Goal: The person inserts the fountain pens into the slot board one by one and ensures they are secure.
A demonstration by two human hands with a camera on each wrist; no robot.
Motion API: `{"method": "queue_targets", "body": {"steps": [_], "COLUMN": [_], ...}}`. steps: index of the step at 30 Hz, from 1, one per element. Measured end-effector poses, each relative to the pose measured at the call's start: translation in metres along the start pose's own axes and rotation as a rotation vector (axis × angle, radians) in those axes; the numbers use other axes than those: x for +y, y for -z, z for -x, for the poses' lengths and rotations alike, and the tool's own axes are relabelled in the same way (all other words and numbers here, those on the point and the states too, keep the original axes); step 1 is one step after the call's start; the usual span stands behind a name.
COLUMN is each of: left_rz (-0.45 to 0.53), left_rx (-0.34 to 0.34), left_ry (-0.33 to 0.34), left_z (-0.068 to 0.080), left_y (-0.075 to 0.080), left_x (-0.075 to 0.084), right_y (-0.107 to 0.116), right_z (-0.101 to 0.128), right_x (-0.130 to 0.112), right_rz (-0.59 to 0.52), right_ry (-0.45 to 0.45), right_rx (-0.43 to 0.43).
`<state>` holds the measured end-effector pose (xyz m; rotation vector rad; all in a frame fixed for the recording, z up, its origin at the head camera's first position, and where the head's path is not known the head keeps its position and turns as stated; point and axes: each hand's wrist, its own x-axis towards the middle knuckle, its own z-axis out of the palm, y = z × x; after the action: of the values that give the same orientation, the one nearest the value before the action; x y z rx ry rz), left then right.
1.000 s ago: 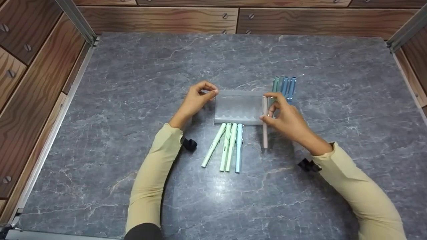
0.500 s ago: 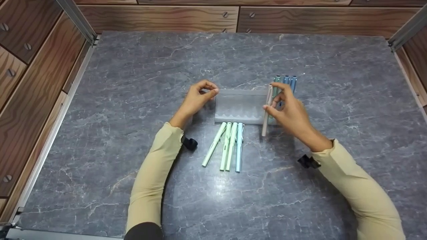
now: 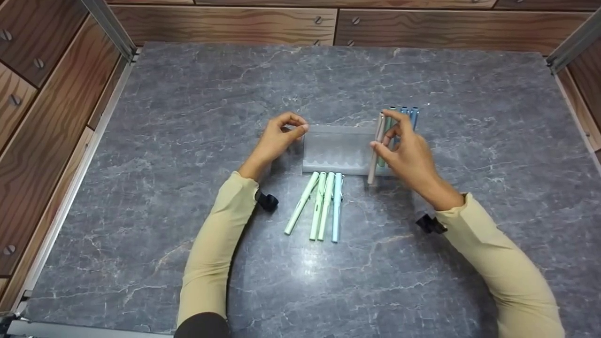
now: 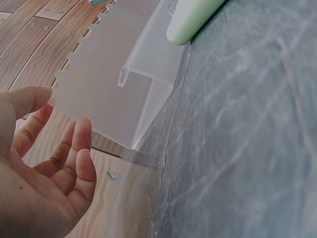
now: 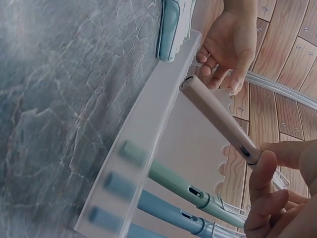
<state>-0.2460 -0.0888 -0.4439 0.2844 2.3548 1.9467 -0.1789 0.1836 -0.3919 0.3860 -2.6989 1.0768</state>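
- Head: your right hand [image 3: 407,150] holds the beige pen [image 3: 373,166] in a narrow grip, thumb and fingers at its upper part, slightly tilted in front of the rack [image 3: 337,145].
- Head: your left hand [image 3: 280,136] is at the rack's far left corner, thumb and forefinger nearly meeting there.
- Head: only here does the whole loose row show, three pale green pens [image 3: 301,203] and one pale blue pen [image 3: 336,206], on the table [image 3: 197,117] just before the rack. Table grey, marbled, glossy under the light; panels [image 3: 225,27] behind in wood grain with printed screws.
- Left wrist: your left thumb and forefinger pinch the rack's edge; the other fingers curl loosely. This side view gives the rack's profile: clear frosted sheet, folded into a front lip with a small hook, scallops along the upper edge.
- Right wrist: three pens lie seated in the rack, a green pen [image 5: 178,183] and two blue pens [image 5: 166,207], lower ends blurred through the frosted lip; your hand half hides them in the head view.
- Right wrist: beige pen's barrel smooth, round, with a dark oval window; held outside the slots.
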Motion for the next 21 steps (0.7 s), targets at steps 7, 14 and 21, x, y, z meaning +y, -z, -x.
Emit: {"method": "queue_targets", "body": {"steps": [7,14,21], "left_rz": [-0.013,-0.017,-0.015], "left_rx": [-0.007,-0.004,-0.003], "left_ry": [-0.007,0.000,-0.003], "left_z": [-0.0008,-0.0003,-0.0003], "left_y": [0.0005,0.0003,0.0001], "left_x": [-0.0010,-0.0009,-0.0007], "right_y": [-0.0021,-0.0052,-0.0089], "right_z": [-0.0012,-0.0014,-0.0026], "right_x": [0.0035,0.0051,0.0080], "right_rz": [0.055,0.115,0.175], "right_ry": [0.070,0.133,0.170], "right_rx": [0.065,0.137,0.211]}}
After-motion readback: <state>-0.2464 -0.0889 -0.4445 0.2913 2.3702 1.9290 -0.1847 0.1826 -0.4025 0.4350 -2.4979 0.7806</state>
